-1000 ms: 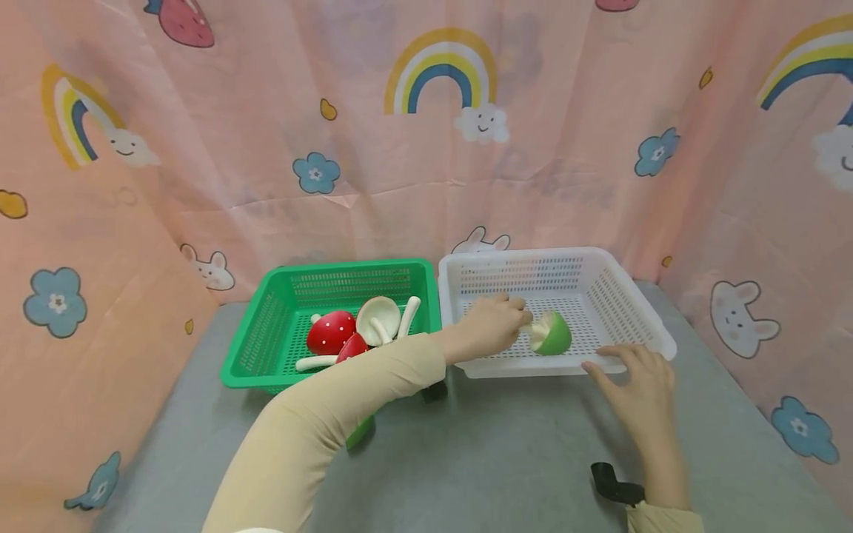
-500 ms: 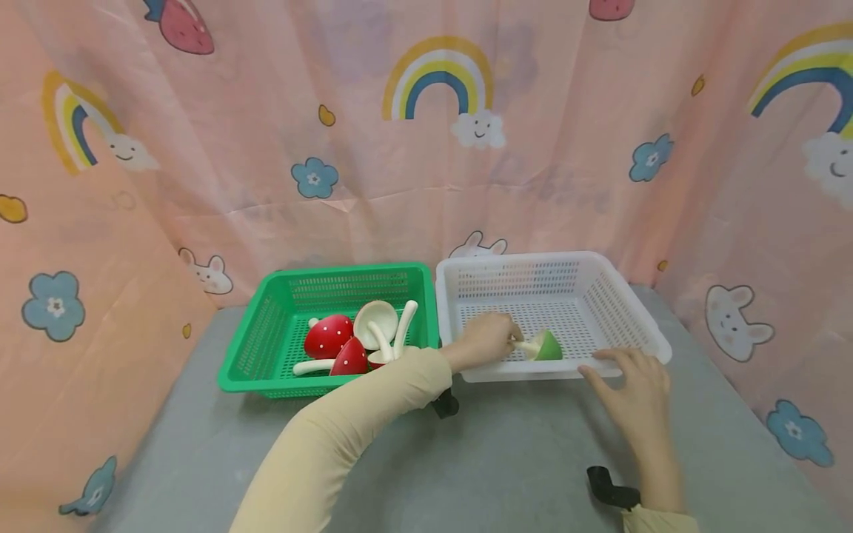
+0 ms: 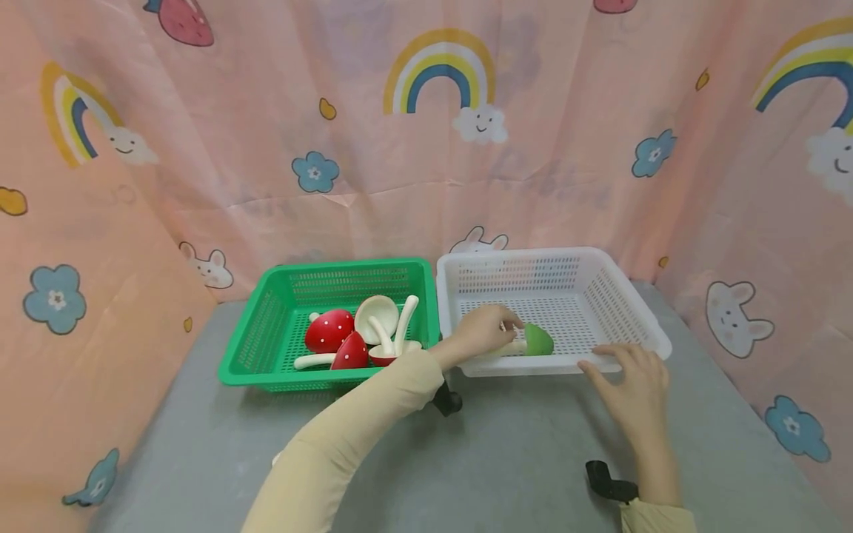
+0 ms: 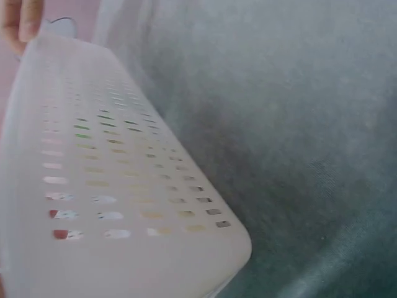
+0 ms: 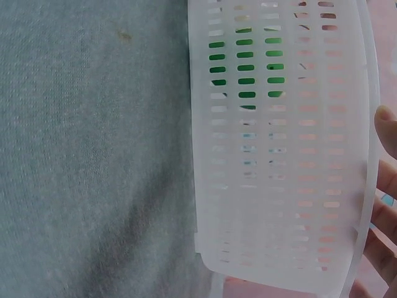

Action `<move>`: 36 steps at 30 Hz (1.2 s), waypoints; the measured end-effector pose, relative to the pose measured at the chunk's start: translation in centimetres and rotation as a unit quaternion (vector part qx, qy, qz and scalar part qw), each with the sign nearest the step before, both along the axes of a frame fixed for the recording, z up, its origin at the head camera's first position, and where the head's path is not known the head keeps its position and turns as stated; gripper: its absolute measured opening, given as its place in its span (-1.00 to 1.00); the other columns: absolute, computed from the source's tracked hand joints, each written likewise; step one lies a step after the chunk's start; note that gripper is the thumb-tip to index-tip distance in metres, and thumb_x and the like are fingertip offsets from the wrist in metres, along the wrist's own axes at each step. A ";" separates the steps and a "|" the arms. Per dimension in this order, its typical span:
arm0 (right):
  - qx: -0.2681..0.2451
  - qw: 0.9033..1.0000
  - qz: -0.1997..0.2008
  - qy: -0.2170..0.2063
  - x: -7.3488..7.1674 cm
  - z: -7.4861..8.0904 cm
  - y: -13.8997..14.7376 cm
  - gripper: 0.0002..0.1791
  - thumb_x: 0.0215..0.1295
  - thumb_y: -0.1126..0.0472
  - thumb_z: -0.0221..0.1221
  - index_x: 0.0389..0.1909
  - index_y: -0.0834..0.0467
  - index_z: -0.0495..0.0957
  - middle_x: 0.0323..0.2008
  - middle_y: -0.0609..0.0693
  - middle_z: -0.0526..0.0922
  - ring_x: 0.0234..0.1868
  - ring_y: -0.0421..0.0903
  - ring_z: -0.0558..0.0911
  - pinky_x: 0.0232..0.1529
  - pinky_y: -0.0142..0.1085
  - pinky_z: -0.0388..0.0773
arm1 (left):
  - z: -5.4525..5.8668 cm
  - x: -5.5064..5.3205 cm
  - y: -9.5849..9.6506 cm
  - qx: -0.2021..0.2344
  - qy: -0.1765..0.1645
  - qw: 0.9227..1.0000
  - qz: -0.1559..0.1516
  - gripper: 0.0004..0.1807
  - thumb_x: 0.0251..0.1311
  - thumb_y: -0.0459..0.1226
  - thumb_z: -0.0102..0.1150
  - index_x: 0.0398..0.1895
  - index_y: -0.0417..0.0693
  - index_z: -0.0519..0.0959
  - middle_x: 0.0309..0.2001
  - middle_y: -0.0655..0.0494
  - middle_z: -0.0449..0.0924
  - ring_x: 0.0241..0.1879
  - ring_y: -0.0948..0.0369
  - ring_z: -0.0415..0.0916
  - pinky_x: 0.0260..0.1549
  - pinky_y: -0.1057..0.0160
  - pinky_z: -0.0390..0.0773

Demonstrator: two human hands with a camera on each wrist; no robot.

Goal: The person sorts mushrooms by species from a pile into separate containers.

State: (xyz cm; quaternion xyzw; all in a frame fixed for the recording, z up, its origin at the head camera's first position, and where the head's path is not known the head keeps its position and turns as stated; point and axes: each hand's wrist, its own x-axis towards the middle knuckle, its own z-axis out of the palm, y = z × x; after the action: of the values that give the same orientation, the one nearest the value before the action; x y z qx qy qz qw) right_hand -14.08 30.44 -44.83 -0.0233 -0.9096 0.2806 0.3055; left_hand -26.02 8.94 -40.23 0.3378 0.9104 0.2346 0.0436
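A green toy mushroom (image 3: pixel 538 340) lies on its side in the white basket (image 3: pixel 566 364), its pale stem pointing left. My left hand (image 3: pixel 483 330) hovers just above that stem, fingers loosely bent and apart from it. Left fingers (image 4: pixel 28 22) also show over the basket's rim in the left wrist view. At the front right rim, my right hand (image 3: pixel 636 385) holds the white basket, thumb on the near side and fingers reaching over the edge. The right wrist view shows the right thumb (image 5: pixel 386 127) right at the rim.
A green basket (image 3: pixel 260 377) stands at left, close against the white one, holding several red-capped toy mushrooms (image 3: pixel 329 331). A small pale piece (image 3: pixel 276 459) peeks from behind the left sleeve (image 3: pixel 346 437). Behind both baskets hangs a pink printed curtain (image 3: pixel 400 207).
The green mushroom has come down and leftward into the white basket. My left hand has let go of its stem. The left forearm has shifted right; the right hand stays at the rim.
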 end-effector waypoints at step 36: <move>0.004 1.000 -0.006 -0.010 0.0 -0.2 0.1 -0.66 0.07 0.15 0.38 -0.17 0.24 0.60 -0.08 0.26 0.54 0.05 0.24 0.41 0.17 0.27 0.10 | 0.2 12.9 -10.9 0.173 0.119 0.977 0.029 -0.72 0.14 -0.29 0.31 -0.07 0.16 0.68 -0.14 0.31 0.64 -0.08 0.34 0.52 -0.16 0.40 0.58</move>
State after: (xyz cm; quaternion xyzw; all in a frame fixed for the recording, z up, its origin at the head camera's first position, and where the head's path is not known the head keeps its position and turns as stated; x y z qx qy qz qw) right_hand -14.12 30.56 -45.02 -0.0306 -0.9135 0.2745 0.2986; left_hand -13.11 -2.01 -40.03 0.3391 0.8641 0.3481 -0.1311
